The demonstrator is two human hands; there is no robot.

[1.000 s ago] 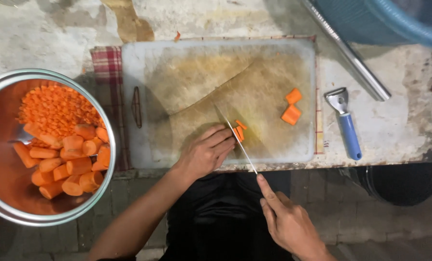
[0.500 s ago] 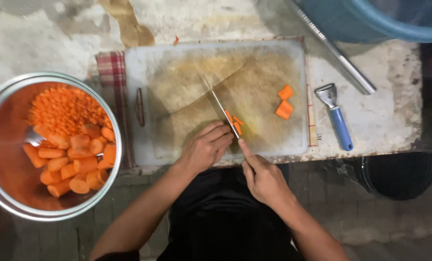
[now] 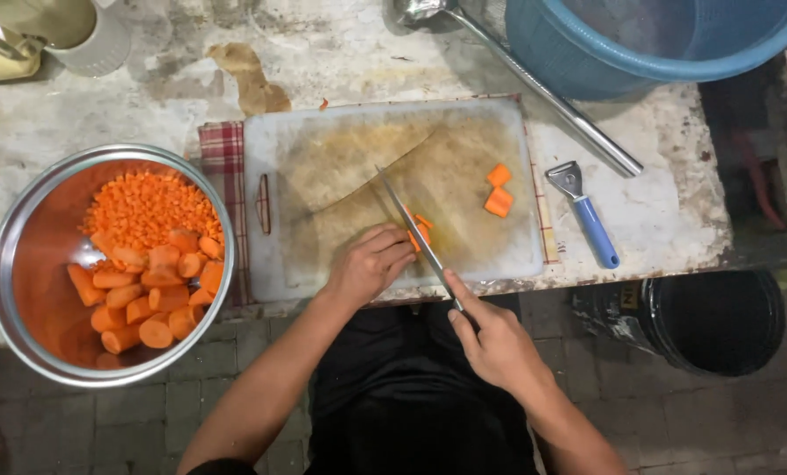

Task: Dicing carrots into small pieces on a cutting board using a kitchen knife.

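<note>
Shiny metal bowl [image 3: 24, 237]; stained plastic board [image 3: 340, 149]; checked cloth [image 3: 222, 154].

One camera only, worn on the person's head, looking straight down from fairly close at the counter [image 3: 103, 105] near edge and cutting board [image 3: 340, 141]
</note>
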